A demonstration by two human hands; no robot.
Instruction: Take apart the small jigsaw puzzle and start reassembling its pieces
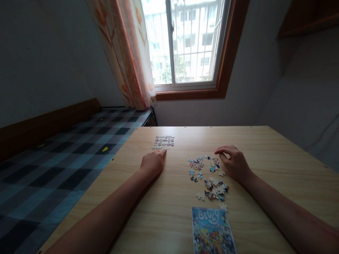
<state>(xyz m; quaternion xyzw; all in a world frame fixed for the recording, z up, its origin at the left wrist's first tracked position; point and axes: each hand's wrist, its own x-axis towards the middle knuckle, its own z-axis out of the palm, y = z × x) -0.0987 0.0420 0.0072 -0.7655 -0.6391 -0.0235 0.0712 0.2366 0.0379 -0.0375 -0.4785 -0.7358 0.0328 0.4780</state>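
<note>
My left hand (153,163) lies at the near edge of a small block of arranged jigsaw pieces (167,143) towards the back of the table. Its fingers are drawn together, with the fingertips down on a jigsaw piece at the nearest row's right end. Beside the loose jigsaw pieces (196,163), my right hand (234,164) rests with loosely bent fingers and a gap above the thumb; nothing shows in it. A heaped pile of jigsaw pieces (216,189), some with pale backs up, lies closer to me.
A colourful picture sheet or box lettered "Bluey" (213,231) lies at the front of the wooden table (148,225). To the left stands a bed with a checked cover (76,155). Behind the table are a curtain (129,53) and a barred window (193,46).
</note>
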